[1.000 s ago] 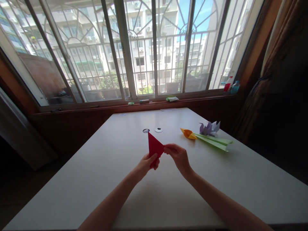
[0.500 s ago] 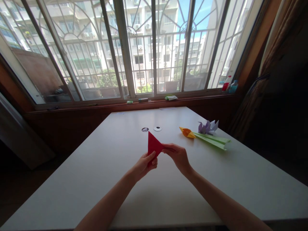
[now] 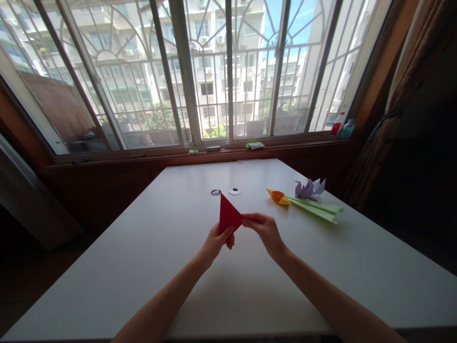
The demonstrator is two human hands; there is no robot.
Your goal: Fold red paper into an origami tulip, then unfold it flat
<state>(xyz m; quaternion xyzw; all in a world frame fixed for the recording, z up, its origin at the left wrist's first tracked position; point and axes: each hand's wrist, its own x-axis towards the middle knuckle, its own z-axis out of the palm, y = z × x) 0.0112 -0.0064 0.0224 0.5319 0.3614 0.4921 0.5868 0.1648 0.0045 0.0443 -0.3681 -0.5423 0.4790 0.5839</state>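
Folded red paper [image 3: 228, 215], triangular in outline, is held up above the white table [image 3: 143, 276]. My left hand [image 3: 217, 240] grips its lower edge, thumb on the near face and fingers behind. At the right corner, my right hand [image 3: 262, 229] pinches the paper between thumb and fingertips. The paper's top point rises in front of a round dark-and-white sticker [image 3: 215, 192], covering part of it. Just right of that lies a second round sticker [image 3: 234, 191], white with a black spot. The back of the paper is hidden.
To the right lie a yellow-orange paper boat [image 3: 279, 196], a light green paper plane [image 3: 317, 209] and purple folded paper figures [image 3: 309, 189]. Along the window sill are an eraser-like block [image 3: 213, 149], a green-white packet [image 3: 254, 145], a red bottle [image 3: 337, 125] and a blue bottle [image 3: 347, 128].
My left hand's fingers have shifted slightly on the red paper's lower edge. The paper has turned a little, and my right hand still pinches its corner.
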